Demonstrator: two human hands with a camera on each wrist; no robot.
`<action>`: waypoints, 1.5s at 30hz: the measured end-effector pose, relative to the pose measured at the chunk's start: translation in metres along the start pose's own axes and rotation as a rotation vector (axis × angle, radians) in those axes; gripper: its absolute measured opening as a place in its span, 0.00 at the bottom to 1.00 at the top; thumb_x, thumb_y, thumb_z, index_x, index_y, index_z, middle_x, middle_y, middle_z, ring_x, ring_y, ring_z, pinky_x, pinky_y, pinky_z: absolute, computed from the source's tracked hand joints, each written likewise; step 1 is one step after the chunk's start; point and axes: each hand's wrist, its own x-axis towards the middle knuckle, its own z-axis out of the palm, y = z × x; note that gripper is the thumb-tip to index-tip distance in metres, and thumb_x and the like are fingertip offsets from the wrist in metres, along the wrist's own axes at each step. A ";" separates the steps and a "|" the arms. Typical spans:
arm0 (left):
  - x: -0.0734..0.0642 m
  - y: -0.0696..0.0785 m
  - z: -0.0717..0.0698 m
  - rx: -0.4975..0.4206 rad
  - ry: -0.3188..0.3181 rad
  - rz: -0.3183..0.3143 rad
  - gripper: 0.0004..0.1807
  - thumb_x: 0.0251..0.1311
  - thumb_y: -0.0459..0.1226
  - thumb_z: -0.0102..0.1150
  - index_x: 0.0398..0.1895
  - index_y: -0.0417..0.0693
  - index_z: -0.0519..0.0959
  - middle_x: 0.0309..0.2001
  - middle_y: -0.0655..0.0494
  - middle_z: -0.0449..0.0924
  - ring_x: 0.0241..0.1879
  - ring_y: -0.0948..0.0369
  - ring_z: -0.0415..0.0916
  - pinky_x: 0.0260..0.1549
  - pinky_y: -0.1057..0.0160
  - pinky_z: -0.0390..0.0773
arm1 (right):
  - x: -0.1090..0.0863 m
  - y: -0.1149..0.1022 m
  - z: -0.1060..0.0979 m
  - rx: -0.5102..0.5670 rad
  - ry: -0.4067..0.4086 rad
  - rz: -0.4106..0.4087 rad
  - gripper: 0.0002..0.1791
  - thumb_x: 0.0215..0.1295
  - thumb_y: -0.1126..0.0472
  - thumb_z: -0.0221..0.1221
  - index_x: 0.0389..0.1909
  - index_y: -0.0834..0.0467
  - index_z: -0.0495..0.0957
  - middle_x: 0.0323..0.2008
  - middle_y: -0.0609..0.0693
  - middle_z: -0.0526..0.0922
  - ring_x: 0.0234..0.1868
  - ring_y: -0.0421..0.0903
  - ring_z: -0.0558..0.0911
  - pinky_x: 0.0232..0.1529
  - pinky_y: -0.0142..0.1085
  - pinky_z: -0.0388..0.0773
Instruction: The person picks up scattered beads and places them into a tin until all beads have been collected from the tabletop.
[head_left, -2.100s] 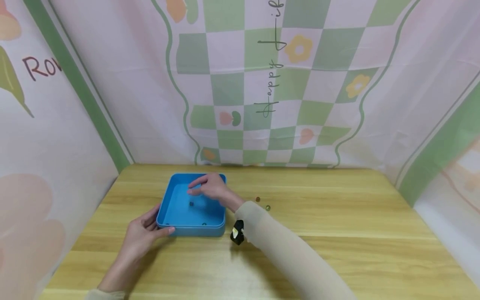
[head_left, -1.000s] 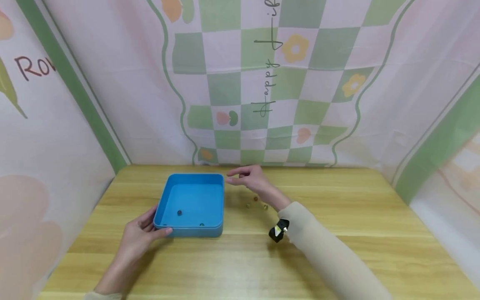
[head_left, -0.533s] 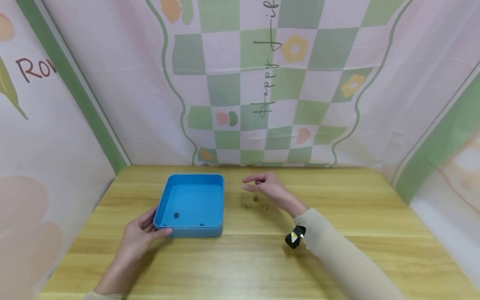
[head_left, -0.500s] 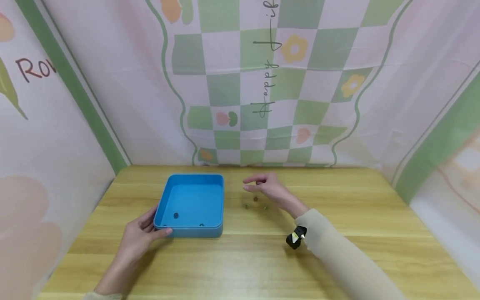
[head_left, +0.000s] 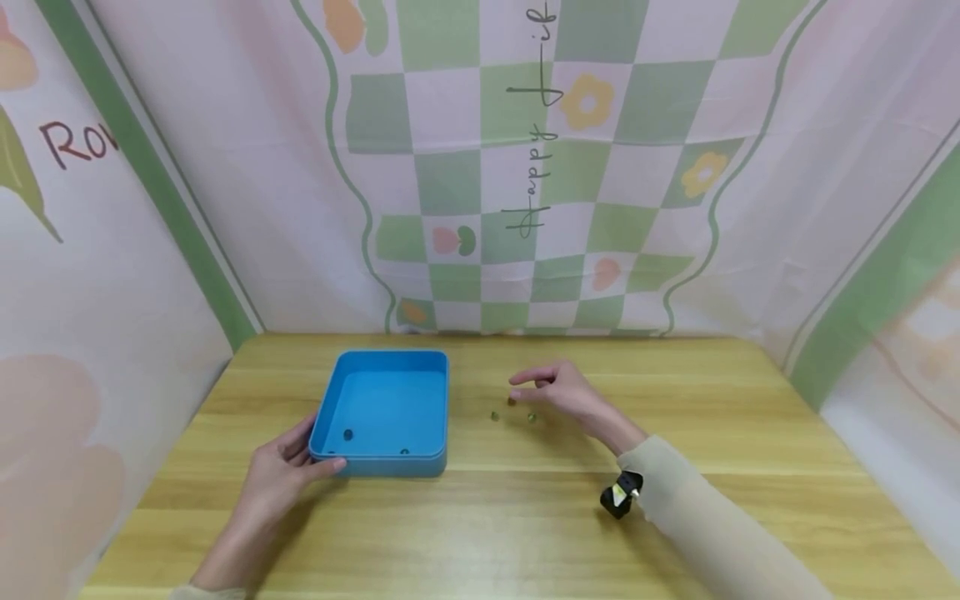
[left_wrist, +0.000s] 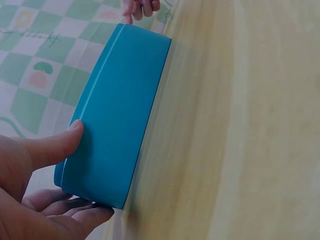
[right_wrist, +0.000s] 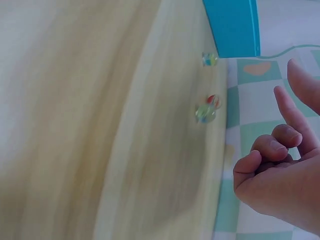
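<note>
A square blue plastic box [head_left: 390,465] sits at the left of the table, with no lid on it. My left hand [head_left: 277,475] grips its near left corner, thumb on the front wall and fingers against the side; the left wrist view shows the same hold. Inside lie a dark marble [head_left: 348,434] and, half hidden by the front wall, another marble [head_left: 405,452]. Over the table to the right, my right hand [head_left: 573,398] holds nothing, its thumb and index finger apart and other fingers curled. Below it are a reddish marble [head_left: 512,402] and two greenish glass marbles [right_wrist: 204,113].
The wooden table [head_left: 525,533] runs back to a printed cloth [head_left: 510,167] hanging upright behind it. More cloth hangs at both sides. A small black device [head_left: 618,496] is worn at my right wrist.
My right hand has moved from above the box to the right, over the loose marbles. A dark marble has rolled toward the box's near left corner. My left hand keeps its hold.
</note>
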 end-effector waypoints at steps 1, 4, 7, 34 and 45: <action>0.000 0.000 0.000 0.000 -0.001 0.002 0.53 0.60 0.39 0.79 0.83 0.42 0.56 0.81 0.38 0.54 0.77 0.40 0.58 0.67 0.52 0.71 | -0.001 0.002 -0.001 -0.009 0.005 -0.001 0.21 0.63 0.59 0.75 0.55 0.63 0.87 0.42 0.48 0.78 0.44 0.46 0.71 0.56 0.43 0.72; 0.001 -0.001 0.000 0.007 -0.005 0.013 0.54 0.60 0.40 0.79 0.83 0.41 0.56 0.81 0.37 0.54 0.77 0.39 0.58 0.67 0.52 0.71 | -0.004 0.008 -0.004 -0.010 0.004 -0.015 0.21 0.63 0.60 0.75 0.55 0.65 0.87 0.42 0.52 0.78 0.44 0.49 0.72 0.55 0.44 0.72; 0.001 -0.002 0.000 0.015 -0.006 0.010 0.53 0.61 0.40 0.79 0.83 0.41 0.55 0.81 0.37 0.54 0.77 0.40 0.58 0.67 0.52 0.71 | -0.007 0.013 -0.006 -0.020 -0.003 -0.030 0.20 0.65 0.60 0.74 0.54 0.65 0.87 0.62 0.60 0.81 0.64 0.56 0.74 0.68 0.52 0.72; 0.001 0.001 0.000 -0.004 -0.017 -0.019 0.54 0.61 0.41 0.79 0.84 0.42 0.54 0.81 0.37 0.52 0.77 0.39 0.56 0.68 0.50 0.70 | -0.013 0.034 -0.013 -0.126 0.021 0.039 0.19 0.62 0.62 0.75 0.53 0.63 0.88 0.62 0.62 0.83 0.63 0.60 0.76 0.67 0.57 0.72; 0.000 0.001 0.002 0.009 -0.011 -0.019 0.55 0.61 0.41 0.79 0.84 0.42 0.54 0.81 0.37 0.52 0.77 0.39 0.57 0.67 0.52 0.70 | -0.013 0.032 -0.012 -0.146 0.020 0.055 0.19 0.62 0.62 0.75 0.53 0.63 0.88 0.60 0.61 0.85 0.67 0.64 0.75 0.71 0.60 0.69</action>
